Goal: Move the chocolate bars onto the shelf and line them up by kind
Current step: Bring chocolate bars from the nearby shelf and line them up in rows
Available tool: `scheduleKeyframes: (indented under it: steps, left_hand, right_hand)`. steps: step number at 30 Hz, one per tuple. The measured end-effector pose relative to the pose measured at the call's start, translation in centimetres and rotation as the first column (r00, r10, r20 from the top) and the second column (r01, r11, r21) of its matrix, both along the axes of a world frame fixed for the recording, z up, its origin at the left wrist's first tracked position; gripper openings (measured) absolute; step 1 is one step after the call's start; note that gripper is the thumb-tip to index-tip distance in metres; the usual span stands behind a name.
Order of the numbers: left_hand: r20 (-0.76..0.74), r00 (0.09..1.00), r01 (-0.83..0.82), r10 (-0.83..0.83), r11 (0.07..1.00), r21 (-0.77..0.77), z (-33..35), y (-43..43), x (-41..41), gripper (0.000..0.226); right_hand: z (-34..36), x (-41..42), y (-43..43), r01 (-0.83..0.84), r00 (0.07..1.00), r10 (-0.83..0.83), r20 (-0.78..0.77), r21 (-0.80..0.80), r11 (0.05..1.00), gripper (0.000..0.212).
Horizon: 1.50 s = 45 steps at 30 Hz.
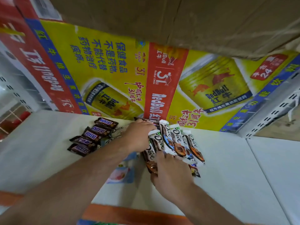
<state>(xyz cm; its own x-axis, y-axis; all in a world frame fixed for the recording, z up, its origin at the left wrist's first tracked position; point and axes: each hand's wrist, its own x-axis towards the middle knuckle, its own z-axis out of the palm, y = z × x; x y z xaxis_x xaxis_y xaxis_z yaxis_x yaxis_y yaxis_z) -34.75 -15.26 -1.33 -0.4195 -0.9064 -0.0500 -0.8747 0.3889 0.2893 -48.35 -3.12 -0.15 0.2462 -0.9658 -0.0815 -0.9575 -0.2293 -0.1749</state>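
Observation:
Several brown Snickers bars lie in a rough row on the white shelf, left of centre. A bunch of white Dove bars fans out at the middle, some tilted over others. My left hand reaches in from the lower left and its fingers curl round the far ends of the Dove bars. My right hand covers the near ends of the Dove bars, with the fingers bent onto them. More Dove bars show behind my left forearm, partly hidden.
A yellow and red Red Bull carton stands against the back of the shelf, with a plain cardboard box above it. A pale blue packet lies under my forearms. An orange shelf edge strip runs along the front. A perforated metal upright stands at right.

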Motion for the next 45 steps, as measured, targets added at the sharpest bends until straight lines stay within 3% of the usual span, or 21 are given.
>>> scheduleKeyframes:
  steps: [5, 10, 17, 21, 25, 30, 32, 39, 45]
  left_hand:
    - [0.007, 0.998, 0.056, -0.057, 0.997, 0.053, 0.3, -0.3, -0.6, 0.061]
    - [-0.070, 0.998, 0.024, -0.009, 0.978, 0.210, 0.8, 0.1, -0.7, 0.055]
    - [0.087, 0.986, 0.126, -0.144, 0.974, 0.187, 0.5, 0.2, -0.3, 0.060]
    - [0.176, 0.971, 0.140, -0.162, 0.982, 0.130, 0.3, 0.4, -0.4, 0.051]
    - [0.185, 0.972, 0.133, -0.146, 0.988, 0.079, 0.5, 0.5, -0.8, 0.038]
    - [0.121, 0.992, 0.033, -0.045, 0.994, 0.103, 2.0, 0.9, -1.0, 0.034]
    - [0.064, 0.998, -0.023, 0.020, 0.998, 0.062, 2.8, 1.0, -1.2, 0.031]
    - [-0.243, 0.938, -0.226, 0.248, 0.967, 0.114, 5.4, 2.4, -3.2, 0.032]
    - [-0.419, 0.846, -0.209, 0.329, 0.928, 0.308, 6.0, 4.8, -6.6, 0.030]
  right_hand:
    - [-0.2, 0.1, 0.3, 0.052, 0.999, -0.052, -0.017, 0.023, 0.998, 0.047]
    - [0.0, 0.1, 0.4, 0.122, 0.991, -0.126, 0.034, 0.102, 0.987, 0.029]
    - [-0.1, -1.7, 0.9, 0.252, 0.952, -0.285, 0.114, 0.239, 0.938, 0.021]
    - [0.5, -3.5, 0.9, 0.376, 0.799, -0.488, 0.351, 0.341, 0.861, 0.024]
    - [1.1, -4.9, 0.8, 0.374, 0.633, -0.541, 0.554, 0.393, 0.840, 0.023]
    - [1.3, -7.2, 0.6, 0.379, 0.351, -0.619, 0.703, 0.498, 0.780, 0.012]
    - [1.1, -8.2, 0.4, 0.352, 0.291, -0.628, 0.722, 0.530, 0.772, 0.012]
    - [0.6, -11.7, 0.2, 0.236, 0.255, -0.585, 0.770, 0.537, 0.809, 0.006]
    - [0.9, -15.7, 0.6, 0.156, 0.255, -0.528, 0.810, 0.505, 0.849, 0.006]
